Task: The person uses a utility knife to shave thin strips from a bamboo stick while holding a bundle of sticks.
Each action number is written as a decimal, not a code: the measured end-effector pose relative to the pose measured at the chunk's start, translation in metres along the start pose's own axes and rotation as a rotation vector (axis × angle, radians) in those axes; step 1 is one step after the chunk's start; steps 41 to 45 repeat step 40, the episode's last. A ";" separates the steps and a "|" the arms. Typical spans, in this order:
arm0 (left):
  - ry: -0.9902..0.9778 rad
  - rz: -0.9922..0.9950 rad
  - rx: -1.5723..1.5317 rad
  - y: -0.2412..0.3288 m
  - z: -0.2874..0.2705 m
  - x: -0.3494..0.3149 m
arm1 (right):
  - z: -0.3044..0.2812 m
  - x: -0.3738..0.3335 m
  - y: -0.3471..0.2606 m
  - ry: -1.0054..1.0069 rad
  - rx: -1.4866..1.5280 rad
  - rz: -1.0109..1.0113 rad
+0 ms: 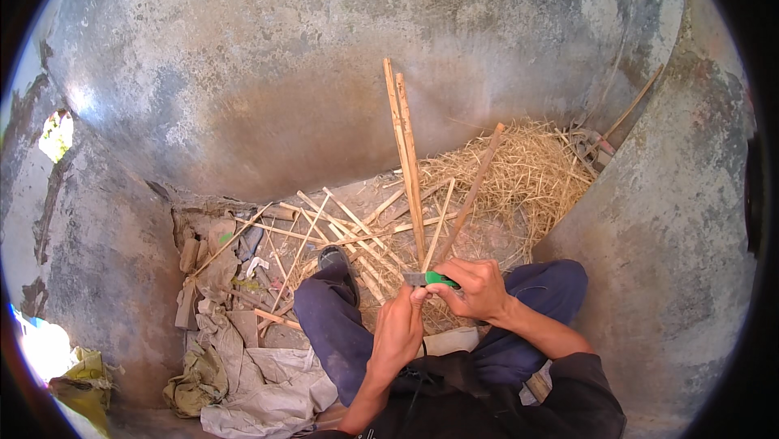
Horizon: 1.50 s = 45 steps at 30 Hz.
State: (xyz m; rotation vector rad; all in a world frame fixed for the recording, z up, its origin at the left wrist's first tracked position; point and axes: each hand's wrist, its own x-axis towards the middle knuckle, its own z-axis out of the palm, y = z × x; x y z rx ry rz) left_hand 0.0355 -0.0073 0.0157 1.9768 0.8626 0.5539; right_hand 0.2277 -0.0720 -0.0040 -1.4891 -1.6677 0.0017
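Note:
My right hand (473,286) is closed round a knife with a green handle (439,278). Its short grey blade (415,279) points left, toward my other hand. Close beside it, my left hand (397,327) is closed, its thumb and fingertips meeting just under the blade. What those fingers pinch is too small and hidden to make out. Two long wooden strips (407,155) rise from just beyond the blade up against the wall. A darker strip (473,187) slants up to the right from behind my right hand.
Pale cut strips (357,232) lie crisscrossed on the floor ahead. Right of them is a heap of straw-like shavings (527,175). Crumpled sacking (260,382) and a few bricks (191,256) lie left of my bent legs. A grey plastered wall (308,74) curves around the far side.

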 end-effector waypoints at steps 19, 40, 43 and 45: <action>0.063 -0.087 0.120 -0.035 0.007 -0.016 | -0.068 0.041 0.068 0.249 -0.158 0.368; -0.245 -0.096 0.337 -0.041 -0.031 -0.011 | -0.035 0.016 0.046 0.255 0.830 0.746; -0.245 -0.096 0.337 -0.041 -0.031 -0.011 | -0.035 0.016 0.046 0.255 0.830 0.746; -0.245 -0.096 0.337 -0.041 -0.031 -0.011 | -0.035 0.016 0.046 0.255 0.830 0.746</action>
